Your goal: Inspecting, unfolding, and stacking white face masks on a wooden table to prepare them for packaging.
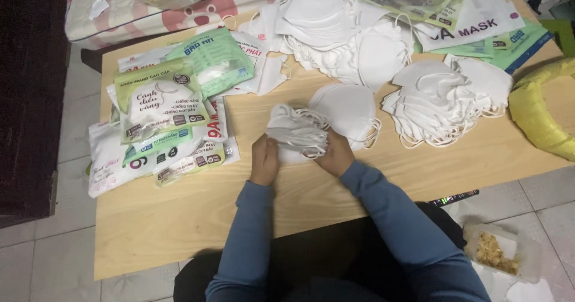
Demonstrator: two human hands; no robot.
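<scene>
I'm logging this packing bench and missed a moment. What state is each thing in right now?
Left hand: gripping the stack's left edge.
Right hand: gripping its right edge.
Stack of white masks: bunched, held just above the table.
Loose mask piles: spread flat, unpacked.
Printed pouches: lying overlapped at the left.
Wooden table: bare near the front edge.
Plastic tub: on the floor, lidless.

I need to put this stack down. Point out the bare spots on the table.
Bare wood on the table lies along the near edge, left of the left hand and below the mask packets. A smaller patch lies right of the right hand, below the loose mask pile. The far half is crowded.
</scene>
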